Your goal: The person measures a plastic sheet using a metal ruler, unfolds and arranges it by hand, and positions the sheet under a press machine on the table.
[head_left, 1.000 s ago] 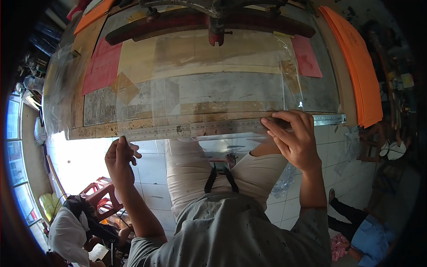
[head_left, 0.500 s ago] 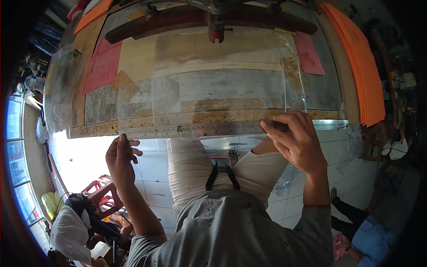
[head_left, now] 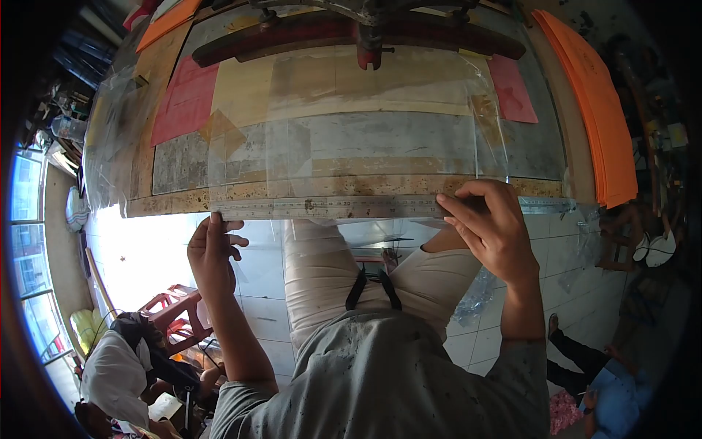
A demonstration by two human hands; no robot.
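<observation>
Metal ruler (head_left: 365, 207), marked 20, lies under the right hand's (head_left: 496, 228) fingertips.

Orange sheets (head_left: 594, 110) at right; red stool (head_left: 175, 314) near white-clad person (head_left: 115, 373).

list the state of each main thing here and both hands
Long silvery metal ruler: lying flat, scale facing up
Thin clear plastic sheet: spread out, creased at right
Flat orange sheets at right: stacked
Two pink rectangular sheets: flat
Left hand: fingers pinched at ruler's left end
Right hand: fingers touching ruler
</observation>
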